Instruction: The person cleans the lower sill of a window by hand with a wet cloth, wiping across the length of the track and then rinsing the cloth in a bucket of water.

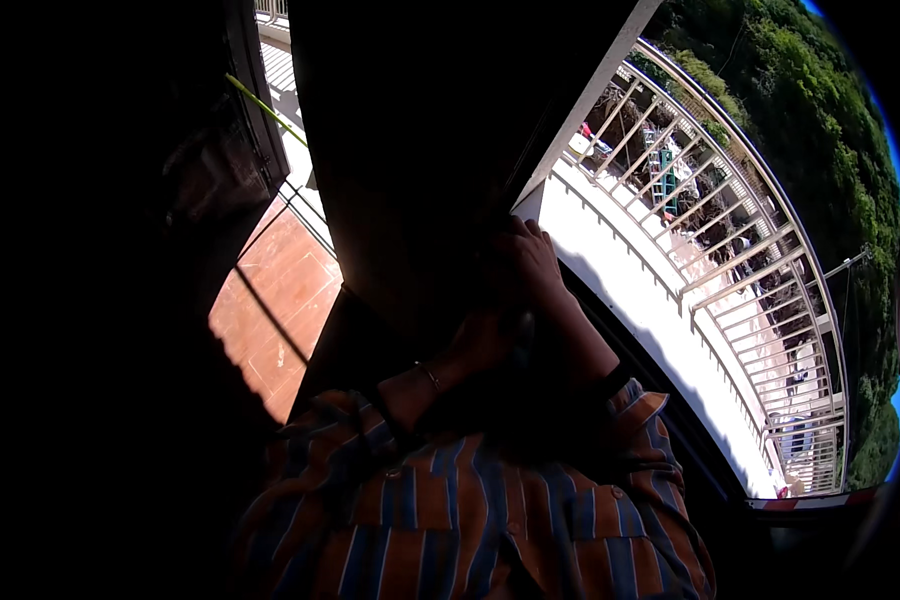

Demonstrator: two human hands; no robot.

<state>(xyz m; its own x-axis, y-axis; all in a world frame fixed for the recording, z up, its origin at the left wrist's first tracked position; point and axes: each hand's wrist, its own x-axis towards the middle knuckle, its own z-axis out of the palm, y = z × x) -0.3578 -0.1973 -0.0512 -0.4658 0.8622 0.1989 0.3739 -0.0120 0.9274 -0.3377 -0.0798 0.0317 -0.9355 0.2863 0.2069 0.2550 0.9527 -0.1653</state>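
Note:
My right hand [529,251] is raised in front of me with bent fingers, at the lower end of a pale edge [581,109] that borders a dark upright surface. Whether it grips that edge or something in the shadow cannot be told. Lower and to the left, my left hand [484,337] reaches across towards my right forearm, a thin bracelet [427,375] on its wrist. Its fingers fade into the dark. A faint bluish patch [523,330] shows between the arms, too dim to name. The dark upright surface [412,150] fills the middle ahead of me.
On the right, past an opening, lie a sunlit ledge [607,262] and a metal railing [690,292], with wooded slopes beyond. Sun falls on reddish floor tiles [277,307] at left. A yellow-green pole [266,109] slants by a dark frame [259,90]. Deep shadow hides the far left.

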